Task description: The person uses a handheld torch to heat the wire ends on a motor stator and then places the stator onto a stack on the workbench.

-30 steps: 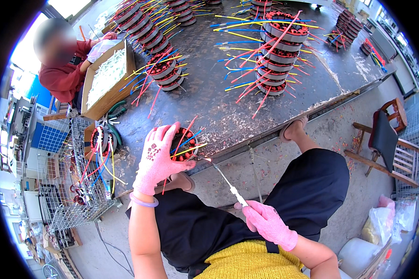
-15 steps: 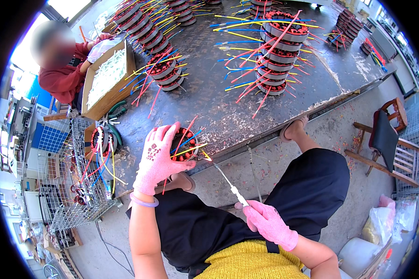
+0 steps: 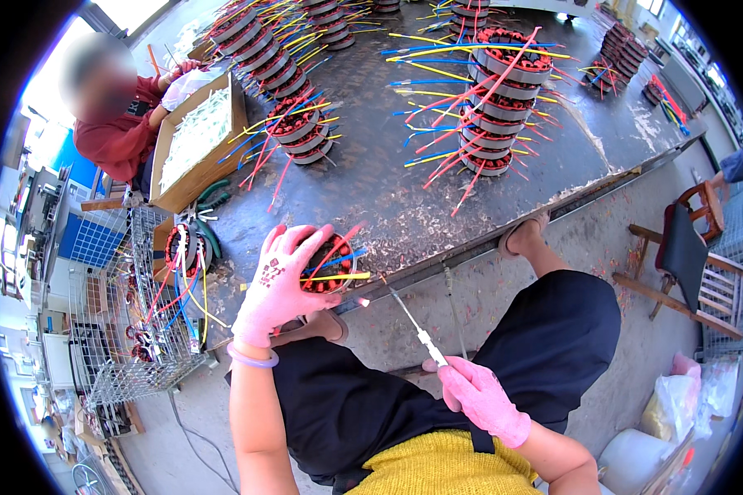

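Note:
At the table's near edge, my left hand point(image 3: 279, 282), in a pink glove, grips a motor stator point(image 3: 338, 256). The stator is a ring with red-wound coils; red, blue and yellow wires stick out of it. Its fingers lie over the left side of the ring. My right hand point(image 3: 485, 400), gloved in pink too, is closed around the white handle of a thin metal rod tool point(image 3: 406, 310). The rod's tip points up and left, just right of the stator and apart from the yellow wire.
Stacks of stators point(image 3: 504, 107) with coloured wires stand on the dark table point(image 3: 388, 173). At the left are a cardboard box point(image 3: 198, 177) of pale strips, green-handled pliers point(image 3: 211, 198) and a wire basket point(image 3: 140, 379). Another person point(image 3: 111, 132) sits behind the box. A chair point(image 3: 677, 247) stands at right.
The stator has turned slightly in my left hand. The rod tip has moved away from the yellow wire. Another person's arm has appeared by the chair at right.

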Available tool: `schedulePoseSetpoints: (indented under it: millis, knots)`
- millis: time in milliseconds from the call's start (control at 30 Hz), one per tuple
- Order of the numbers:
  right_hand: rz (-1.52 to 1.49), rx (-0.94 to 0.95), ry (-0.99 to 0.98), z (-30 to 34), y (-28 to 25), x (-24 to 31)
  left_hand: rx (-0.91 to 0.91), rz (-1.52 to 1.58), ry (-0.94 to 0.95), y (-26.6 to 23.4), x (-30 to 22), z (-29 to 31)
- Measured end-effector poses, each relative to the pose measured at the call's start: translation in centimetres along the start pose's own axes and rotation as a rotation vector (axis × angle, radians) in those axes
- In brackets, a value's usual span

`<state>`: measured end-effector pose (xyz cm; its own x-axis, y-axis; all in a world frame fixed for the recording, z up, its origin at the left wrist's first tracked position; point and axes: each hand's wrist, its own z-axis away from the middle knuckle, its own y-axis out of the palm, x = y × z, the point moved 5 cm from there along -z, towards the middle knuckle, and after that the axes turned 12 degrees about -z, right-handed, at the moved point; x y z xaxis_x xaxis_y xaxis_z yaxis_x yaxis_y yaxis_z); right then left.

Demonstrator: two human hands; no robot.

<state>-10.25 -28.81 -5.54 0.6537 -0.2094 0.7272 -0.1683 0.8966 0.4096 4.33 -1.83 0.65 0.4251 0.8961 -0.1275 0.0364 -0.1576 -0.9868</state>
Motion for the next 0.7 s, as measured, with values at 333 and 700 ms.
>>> schedulePoseSetpoints:
  millis: [333,700]
  knots:
    - [-0.097,-0.003,0.025,-0.4,0.3,0.7,0.042,0.09,0.032,0.3,-0.2,0.0]
    - [0.009,0.011,-0.006,-0.2,0.2,1.1,0.008,0.048,0.0,0.3,-0.2,0.1]
